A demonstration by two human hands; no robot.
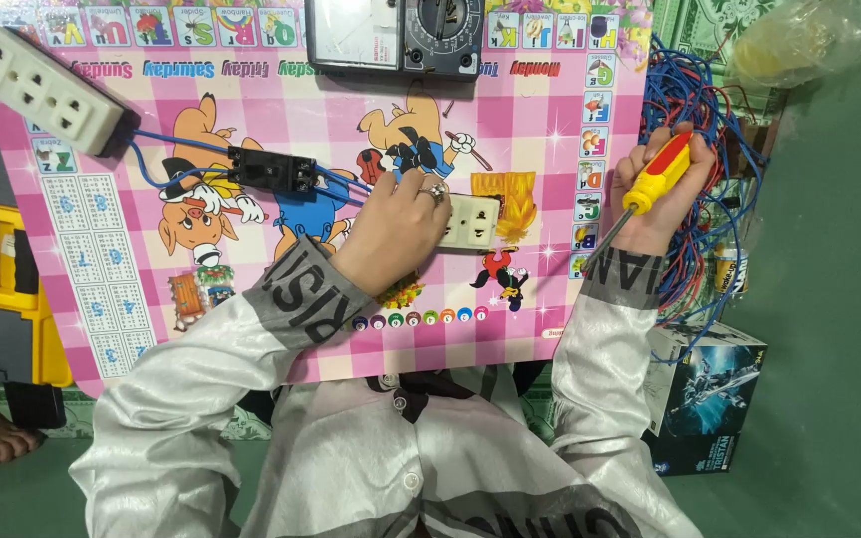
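At centre frame, the left hand (396, 224) presses down on a cream rectangular plastic socket (472, 220) lying on the pink cartoon-printed table (281, 110). At right, the right hand (665, 189) grips a red-and-yellow-handled screwdriver (650, 179) beside tangled blue wires (700, 100).

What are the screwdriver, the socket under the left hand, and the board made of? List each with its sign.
Screwdriver: handle looks like glossy moulded plastic, red and yellow with a shine; shaft looks like bare grey metal.
Socket: probably hard cream plastic, smooth and matte, with moulded slots.
Board: printed pink surface with a slight sheen, likely laminated; its core cannot be told.
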